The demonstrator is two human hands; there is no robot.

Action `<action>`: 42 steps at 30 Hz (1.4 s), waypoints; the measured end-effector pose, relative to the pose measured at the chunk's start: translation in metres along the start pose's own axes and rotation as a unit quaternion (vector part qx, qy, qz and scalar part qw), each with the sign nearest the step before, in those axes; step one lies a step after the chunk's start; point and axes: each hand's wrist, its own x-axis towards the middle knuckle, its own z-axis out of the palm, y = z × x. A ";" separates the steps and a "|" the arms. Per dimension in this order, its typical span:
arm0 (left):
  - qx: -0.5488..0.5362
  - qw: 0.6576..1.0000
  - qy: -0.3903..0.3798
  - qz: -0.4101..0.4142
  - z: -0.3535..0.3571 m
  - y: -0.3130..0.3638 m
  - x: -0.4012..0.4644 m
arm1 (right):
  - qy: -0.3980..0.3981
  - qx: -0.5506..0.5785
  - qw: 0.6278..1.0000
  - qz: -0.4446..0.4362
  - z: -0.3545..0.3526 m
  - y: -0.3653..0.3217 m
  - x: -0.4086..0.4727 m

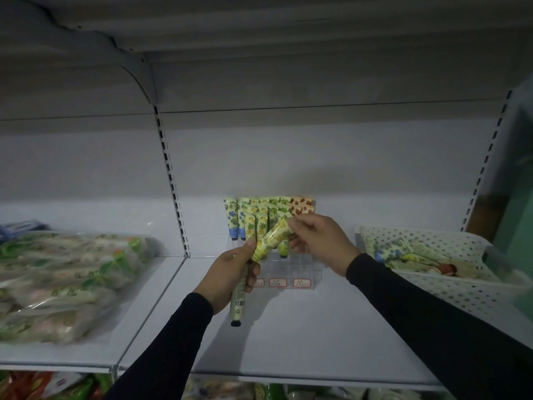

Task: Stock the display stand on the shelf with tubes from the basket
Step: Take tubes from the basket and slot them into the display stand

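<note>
Tubes in hand: two show; a yellow-green tube slants between both hands just in front of the display stand, and a pale tube hangs cap-down from the left hand.
Left hand: fingers curled round the pale tube's body, thumb pressing the lower end of the slanted tube.
Right hand: fingers pinching the upper, flat crimped end of the slanted tube.
Display stand: clear stepped plastic, set far back on the shelf against the rear wall; rows of printed tubes stand upright in it with crimped ends up, the far rows fuller, the near steps showing empty slots above three red price labels.
Basket: white and perforated, at the right on the same shelf, more tubes lying loose inside.
Handling: these look light, soft-walled and a little slick; I judge they would dent if squeezed, so take them by the stiff crimp or near the cap and lower them cap-first into a slot.
Risk: neighbouring tubes stand close together and could tip if nudged.
Shelf: white metal.
Left bay: clear bags of packaged goods, blurred.
</note>
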 end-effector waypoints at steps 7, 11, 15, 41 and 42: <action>0.042 0.998 0.044 0.003 0.002 0.002 0.000 | 0.048 0.050 0.998 0.003 -0.002 0.002 0.004; 0.074 0.993 0.089 -0.022 -0.010 -0.005 0.004 | 0.090 -0.023 0.996 -0.017 -0.005 0.002 0.009; 0.074 0.988 0.138 -0.008 -0.022 -0.010 0.005 | 0.127 -0.106 0.984 -0.059 -0.004 0.002 0.013; 0.095 0.974 0.189 0.080 -0.062 -0.026 0.004 | 0.073 -0.344 0.926 -0.140 0.050 0.018 0.049; 0.096 0.974 0.189 0.080 -0.062 -0.026 0.004 | 0.072 -0.345 0.926 -0.135 0.051 0.018 0.050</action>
